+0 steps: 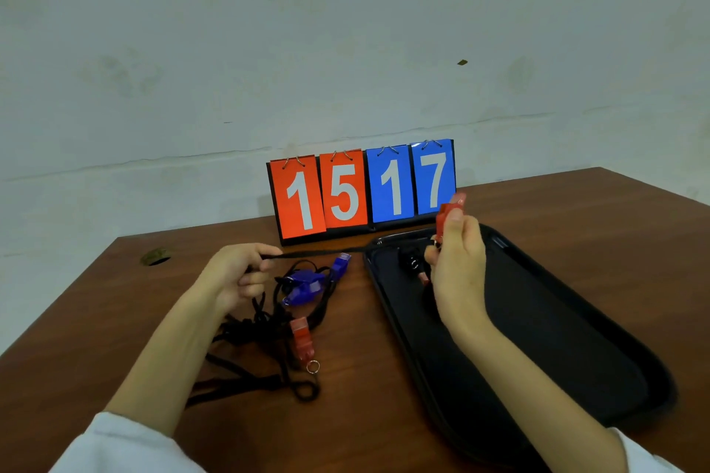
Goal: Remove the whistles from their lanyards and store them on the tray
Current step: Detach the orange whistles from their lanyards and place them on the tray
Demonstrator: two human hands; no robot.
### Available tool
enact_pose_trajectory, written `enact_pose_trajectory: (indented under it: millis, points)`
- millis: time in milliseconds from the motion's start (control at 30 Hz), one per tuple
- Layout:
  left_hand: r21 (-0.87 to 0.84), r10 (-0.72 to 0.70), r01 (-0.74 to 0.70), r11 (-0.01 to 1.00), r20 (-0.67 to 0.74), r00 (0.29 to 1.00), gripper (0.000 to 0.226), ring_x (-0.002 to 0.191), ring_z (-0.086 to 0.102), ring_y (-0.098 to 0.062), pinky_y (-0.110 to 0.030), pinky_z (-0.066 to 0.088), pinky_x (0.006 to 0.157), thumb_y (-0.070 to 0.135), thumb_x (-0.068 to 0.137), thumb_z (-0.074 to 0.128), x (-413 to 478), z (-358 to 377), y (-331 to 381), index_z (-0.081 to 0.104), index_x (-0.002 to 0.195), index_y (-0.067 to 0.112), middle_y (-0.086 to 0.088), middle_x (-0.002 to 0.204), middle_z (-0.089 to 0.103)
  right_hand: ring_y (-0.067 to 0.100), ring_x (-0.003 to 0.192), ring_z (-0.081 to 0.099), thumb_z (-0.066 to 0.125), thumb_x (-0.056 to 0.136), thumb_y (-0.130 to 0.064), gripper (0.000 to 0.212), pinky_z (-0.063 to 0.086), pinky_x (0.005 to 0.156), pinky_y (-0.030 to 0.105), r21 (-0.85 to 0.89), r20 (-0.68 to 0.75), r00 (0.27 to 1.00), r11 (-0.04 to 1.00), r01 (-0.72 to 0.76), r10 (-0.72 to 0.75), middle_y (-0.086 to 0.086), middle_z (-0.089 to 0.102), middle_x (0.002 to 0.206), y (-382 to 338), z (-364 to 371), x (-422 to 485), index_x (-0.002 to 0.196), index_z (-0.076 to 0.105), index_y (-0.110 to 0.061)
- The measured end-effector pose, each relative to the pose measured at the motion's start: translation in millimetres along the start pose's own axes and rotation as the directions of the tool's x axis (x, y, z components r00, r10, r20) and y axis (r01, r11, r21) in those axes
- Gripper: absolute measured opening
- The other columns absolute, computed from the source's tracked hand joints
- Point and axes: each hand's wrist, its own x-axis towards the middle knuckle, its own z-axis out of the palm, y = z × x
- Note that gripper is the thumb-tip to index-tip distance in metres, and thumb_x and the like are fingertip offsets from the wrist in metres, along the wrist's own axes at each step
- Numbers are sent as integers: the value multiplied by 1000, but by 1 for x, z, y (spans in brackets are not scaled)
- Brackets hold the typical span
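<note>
My right hand [457, 269] holds a red whistle [448, 212] upright above the far end of the black tray [557, 338]. A black lanyard [319, 253] runs taut from that whistle's ring leftward to my left hand [238, 273], which pinches it. On the table between my arms lie a blue whistle [307, 286], a second blue whistle [340, 264] and a red whistle [301, 340] with a metal ring, all tangled in black lanyards [249, 330]. A dark whistle [411, 261] and a small red piece sit in the tray, partly hidden behind my right hand.
A flip scoreboard [363, 190] reading 15 and 17 stands at the back of the brown wooden table [96, 315], just behind the tray. A pale wall rises beyond. A small round hole [155, 256] marks the table's far left.
</note>
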Motion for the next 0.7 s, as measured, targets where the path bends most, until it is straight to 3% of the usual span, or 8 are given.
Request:
enact_pose_trajectory:
  millis: [100,200,300,367,433,467,567,700]
  points:
    - [68,95,-83,994,-191,977,37,27,22,-7,-12,16,32,-12,81,22,6,11,8,55,81,3,-3,52,40,5,66,56,31,99,-41,24,49,57,25,-119,-14,995,989,93,-95,-6,56,80,4,1,-1,98,46,-22]
    - [314,210,-101,944,-337,918,36,36,36,-14,-19,30,37,-6,86,30,9,18,11,57,66,8,-7,55,48,8,69,62,32,98,-43,23,52,57,26,-231,-4,984,958,171,-177,-1,61,101,6,-2,1,107,43,-25]
    - [785,558,-132,605,-300,774,32,57,53,-26,-33,43,55,0,86,37,-2,19,4,59,65,9,-10,64,57,7,66,64,39,96,-46,26,50,55,22,-231,2,977,951,207,-213,-5,61,104,4,-2,-1,111,49,-28]
    - [911,700,-144,387,-188,689,27,69,56,-29,-38,46,64,0,83,39,-10,23,5,60,67,9,-9,71,58,2,70,63,46,92,-46,25,49,58,18,-200,56,978,957,210,-202,-9,65,86,2,-1,-4,100,59,-25]
    - [924,686,-214,318,-68,724,28,95,54,-26,-42,46,82,-5,78,44,-17,35,11,64,80,14,-5,98,55,-6,72,60,52,90,-42,23,45,58,11,-136,135,973,969,207,-189,-11,64,79,0,2,-6,94,64,-22]
    - [888,633,-286,360,-7,774,35,106,50,-23,-39,46,88,-9,76,45,-20,43,13,64,89,17,-2,110,51,-9,71,58,53,89,-39,24,45,58,9,-94,183,967,976,194,-175,-11,64,81,-1,3,-8,96,65,-20]
    - [518,443,-456,723,159,882,47,111,50,-13,-27,49,84,-17,76,41,-42,77,9,60,95,21,8,114,53,-12,65,57,56,88,-33,21,44,57,6,4,309,945,994,111,-106,-12,66,78,-5,7,-10,98,68,-19]
    - [-9,255,-273,962,387,886,22,91,65,-25,-38,56,80,13,96,42,-54,108,-13,52,115,7,-15,105,64,-4,65,64,58,89,-27,13,46,54,8,31,316,946,998,59,-66,-10,69,73,-5,7,-10,93,69,-21]
